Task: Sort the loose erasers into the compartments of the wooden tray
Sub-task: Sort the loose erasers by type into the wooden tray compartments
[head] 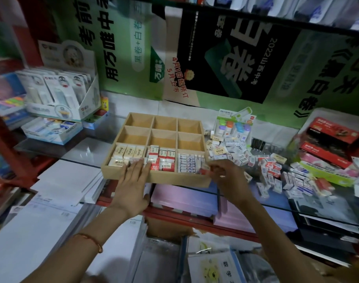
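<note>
Glass shelf [88, 153], wooden tray [178, 181], loose erasers [236, 153], stationery boxes [51, 131]

The wooden tray [174, 180] is set on the glass shelf [88, 154], and packed erasers [162, 158] are held in its three nearest compartments. The loose erasers [235, 152] are heaped on the shelf just to its right, and display boxes [51, 129] are placed to its left, farther back.

Dim, green-tinted indoor light, brightest on the posters [121, 48] at the back. Soft glare streaks the glass surface [88, 154] near its left edge. The wooden tray [174, 180] mid-surface is sharpest; the wide lens bends and smears everything toward the frame's edges.
</note>
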`<state>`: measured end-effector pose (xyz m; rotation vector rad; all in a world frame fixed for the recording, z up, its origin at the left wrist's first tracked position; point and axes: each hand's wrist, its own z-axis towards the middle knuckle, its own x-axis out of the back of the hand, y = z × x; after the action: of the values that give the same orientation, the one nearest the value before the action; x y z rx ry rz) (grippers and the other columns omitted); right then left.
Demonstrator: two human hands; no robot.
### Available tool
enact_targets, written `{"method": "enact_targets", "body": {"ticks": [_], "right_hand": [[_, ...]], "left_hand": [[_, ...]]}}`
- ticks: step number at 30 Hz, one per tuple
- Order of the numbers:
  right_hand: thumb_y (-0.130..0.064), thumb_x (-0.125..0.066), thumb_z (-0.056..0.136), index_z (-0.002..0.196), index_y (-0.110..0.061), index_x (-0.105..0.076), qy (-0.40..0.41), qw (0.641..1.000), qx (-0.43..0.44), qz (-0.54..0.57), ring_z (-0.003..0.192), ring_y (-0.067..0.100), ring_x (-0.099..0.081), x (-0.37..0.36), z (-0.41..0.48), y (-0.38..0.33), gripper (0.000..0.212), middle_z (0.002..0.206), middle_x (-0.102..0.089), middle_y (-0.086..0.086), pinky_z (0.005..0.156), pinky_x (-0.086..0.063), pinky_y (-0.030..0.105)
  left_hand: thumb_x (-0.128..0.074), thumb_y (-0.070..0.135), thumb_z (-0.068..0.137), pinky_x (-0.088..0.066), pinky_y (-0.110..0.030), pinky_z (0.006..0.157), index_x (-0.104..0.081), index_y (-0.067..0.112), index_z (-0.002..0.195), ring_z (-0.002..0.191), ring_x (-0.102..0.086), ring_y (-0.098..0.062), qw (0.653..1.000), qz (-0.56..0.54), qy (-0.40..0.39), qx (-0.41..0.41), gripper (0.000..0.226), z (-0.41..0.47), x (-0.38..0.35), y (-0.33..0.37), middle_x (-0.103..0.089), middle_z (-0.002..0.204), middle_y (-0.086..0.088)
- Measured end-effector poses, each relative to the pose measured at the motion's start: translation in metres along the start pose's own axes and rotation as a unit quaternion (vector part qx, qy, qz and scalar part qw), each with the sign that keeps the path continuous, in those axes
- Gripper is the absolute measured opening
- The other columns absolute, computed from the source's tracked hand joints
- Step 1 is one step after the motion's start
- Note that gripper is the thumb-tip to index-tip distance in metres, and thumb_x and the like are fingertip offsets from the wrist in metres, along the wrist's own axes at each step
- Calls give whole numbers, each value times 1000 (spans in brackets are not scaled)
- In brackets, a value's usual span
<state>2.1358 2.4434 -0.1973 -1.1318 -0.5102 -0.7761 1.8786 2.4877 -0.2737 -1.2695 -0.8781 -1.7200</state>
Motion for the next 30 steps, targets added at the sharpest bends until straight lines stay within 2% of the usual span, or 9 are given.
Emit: {"method": "enact_targets", "body": {"ticks": [3, 6, 8, 11, 20, 23, 26, 28, 30], "right_hand": [[-11, -62, 88, 114, -4, -64, -69, 997, 10, -9, 88, 17, -54, -35, 31, -30, 27, 106, -56, 9, 76, -36, 7], [-7, -56, 90, 120, -6, -61, -128, 988, 6, -86, 107, 25, -53, -67, 57, -36, 30, 121, -53, 13, 93, -38, 24], [-4, -52, 91, 122, -6, -60, -156, 978, 20, -138, 114, 28, -51, -80, 63, -35, 32, 125, -52, 15, 100, -40, 33], [-4, -52, 91, 122, -6, -60, -160, 972, 32, -168, 115, 28, -49, -88, 66, -33, 32, 125, -53, 14, 101, -39, 35], [-6, -62, 86, 112, -4, -65, -164, 975, 24, -149, 106, 26, -54, -83, 72, -37, 26, 118, -56, 14, 94, -44, 36], [-4, -66, 82, 107, -2, -66, -170, 976, 15, -135, 101, 25, -57, -81, 75, -39, 25, 114, -60, 15, 90, -47, 34], [-6, -74, 76, 105, -2, -69, -152, 986, -17, -63, 86, 15, -56, -76, 74, -39, 29, 108, -66, 13, 76, -46, 19], [-8, -74, 75, 104, -3, -69, -147, 988, -8, -45, 81, 9, -51, -74, 71, -38, 30, 105, -67, 12, 67, -38, 8], [-9, -74, 76, 106, -3, -68, -150, 987, 4, -48, 80, 7, -51, -72, 70, -37, 31, 105, -67, 12, 67, -37, 10]], "left_hand": [[-84, 26, 52, 3, -34, 112, -31, 8, 143, 130, -37, -42, 999, -21, -6, 33, 107, 0, 11, 8, -37, 143, -23], [-68, 27, 76, 19, -30, 109, -4, 17, 149, 143, -6, -30, 999, -39, 2, 32, 97, -1, 9, 6, -7, 155, -11], [-78, 30, 64, 13, -30, 112, -17, 13, 148, 139, -22, -34, 999, -28, -2, 29, 105, -1, 8, 3, -23, 151, -16], [-86, 30, 34, -2, -35, 111, -37, 9, 137, 121, -49, -39, 1000, -14, -2, 12, 116, 1, -2, -1, -49, 134, -19], [-84, 26, 39, -4, -38, 111, -36, 8, 138, 125, -45, -39, 999, -33, 7, 19, 112, 1, -2, 1, -45, 137, -20], [-78, 24, 62, 7, -38, 116, -29, 10, 144, 138, -25, -34, 998, -51, 31, 32, 97, 1, 3, 7, -29, 148, -17], [-74, 24, 67, 4, -45, 116, -32, 6, 142, 141, -17, -33, 998, -40, 38, 21, 88, 10, 7, 15, -24, 151, -16], [-63, 29, 78, 14, -42, 114, -13, 9, 148, 144, 1, -30, 998, -36, 36, -26, 88, 19, 7, 22, -1, 156, -11], [-50, 30, 87, 20, -38, 110, 8, 14, 147, 142, 18, -24, 999, -30, 4, -39, 85, 25, 1, 24, 21, 151, -3]]}}
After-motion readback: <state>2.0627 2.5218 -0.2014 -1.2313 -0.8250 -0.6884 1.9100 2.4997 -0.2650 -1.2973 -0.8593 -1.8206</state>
